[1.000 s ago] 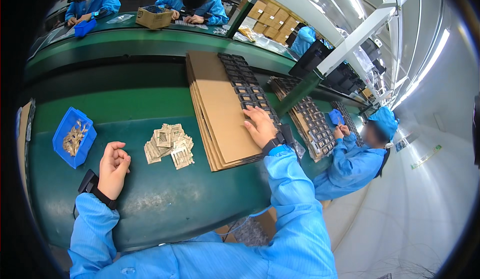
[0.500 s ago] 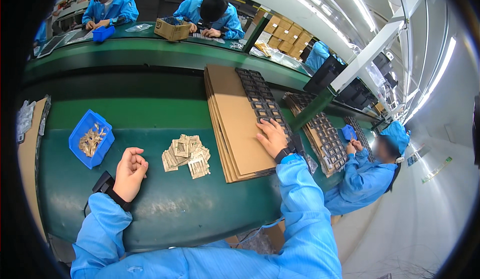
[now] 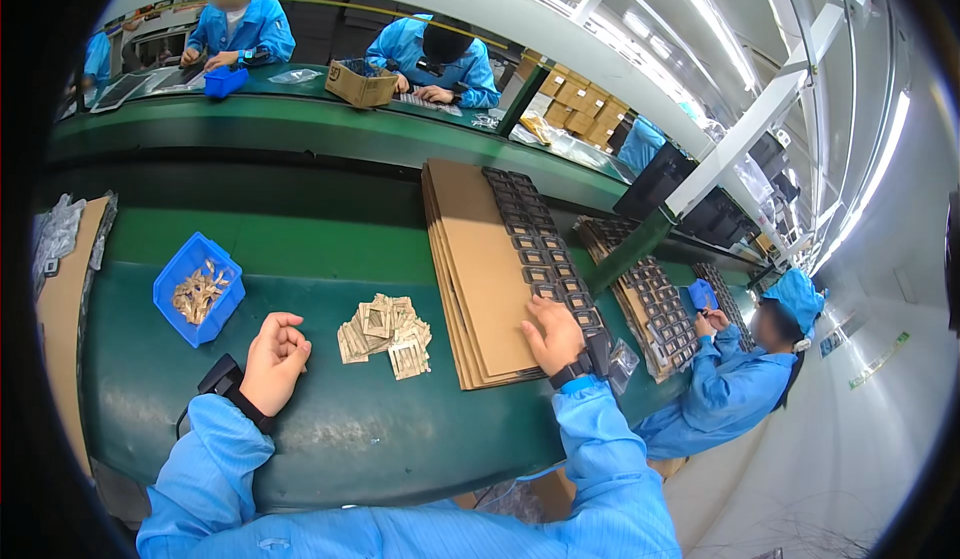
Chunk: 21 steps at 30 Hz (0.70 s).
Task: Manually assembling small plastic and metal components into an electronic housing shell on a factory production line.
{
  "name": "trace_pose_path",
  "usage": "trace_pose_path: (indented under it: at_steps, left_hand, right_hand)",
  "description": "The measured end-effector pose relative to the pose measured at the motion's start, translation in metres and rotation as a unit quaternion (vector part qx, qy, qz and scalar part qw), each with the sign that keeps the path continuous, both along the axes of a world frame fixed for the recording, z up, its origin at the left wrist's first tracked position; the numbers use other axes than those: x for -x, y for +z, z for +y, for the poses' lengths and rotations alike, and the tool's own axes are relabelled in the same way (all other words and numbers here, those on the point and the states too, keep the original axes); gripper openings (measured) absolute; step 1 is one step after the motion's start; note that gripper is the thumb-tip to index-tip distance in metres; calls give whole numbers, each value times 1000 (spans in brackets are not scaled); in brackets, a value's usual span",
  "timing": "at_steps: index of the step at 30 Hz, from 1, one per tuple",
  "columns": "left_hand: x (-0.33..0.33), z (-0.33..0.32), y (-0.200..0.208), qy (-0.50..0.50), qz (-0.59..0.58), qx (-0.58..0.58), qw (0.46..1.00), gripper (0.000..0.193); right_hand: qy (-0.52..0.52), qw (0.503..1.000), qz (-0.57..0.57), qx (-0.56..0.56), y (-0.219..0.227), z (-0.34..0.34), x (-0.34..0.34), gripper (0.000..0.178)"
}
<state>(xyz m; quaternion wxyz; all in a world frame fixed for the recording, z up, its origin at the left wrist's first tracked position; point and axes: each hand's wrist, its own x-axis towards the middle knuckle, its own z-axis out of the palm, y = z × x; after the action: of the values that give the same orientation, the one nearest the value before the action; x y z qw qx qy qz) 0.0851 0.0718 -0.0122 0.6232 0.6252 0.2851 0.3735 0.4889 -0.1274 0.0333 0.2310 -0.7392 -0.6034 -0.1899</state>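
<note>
My left hand (image 3: 273, 367) rests on the green table with its fingers loosely curled and nothing visible in them. It lies between a blue bin (image 3: 199, 314) of small brass-coloured metal pieces (image 3: 200, 292) and a loose pile of flat, pale-gold rectangular frames (image 3: 385, 335). My right hand (image 3: 553, 337) is over the near right part of a stack of brown cardboard sheets (image 3: 478, 279). Its thumb is spread away from the fingers, and the fingertips touch the black plastic frames (image 3: 540, 244) lined up in two rows along the sheet. Part of the near frames is hidden behind this hand.
Another cardboard stack with black frames (image 3: 655, 304) lies to the right, past a green post (image 3: 632, 251). A co-worker (image 3: 730, 379) sits there. Cardboard with clear plastic bags (image 3: 68, 239) lies at far left. Across a raised ledge, two people work beside a cardboard box (image 3: 360, 85).
My right hand has drawn nearer along the rows of black frames, and its fingers are more bent. My left hand keeps its place. The whole view has shifted slightly.
</note>
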Motion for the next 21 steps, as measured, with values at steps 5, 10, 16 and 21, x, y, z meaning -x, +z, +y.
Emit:
trace_pose_path:
  at_steps: [5,10,16,21]
  left_hand:
    - [1,0,4,5,3,-8,1000,31]
    - [-1,1,0,6,-3,-7,1000,32]
    - [1,0,1,8,-4,-15,1000,32]
    - [1,0,0,4,2,-20,1000,30]
  right_hand:
    - [-25,998,57,8,4,2,1,37]
    - [-25,999,43,6,3,6,-8,38]
    - [-70,997,16,-24,0,13,-8,38]
    - [-73,997,23,2,2,11,-12,41]
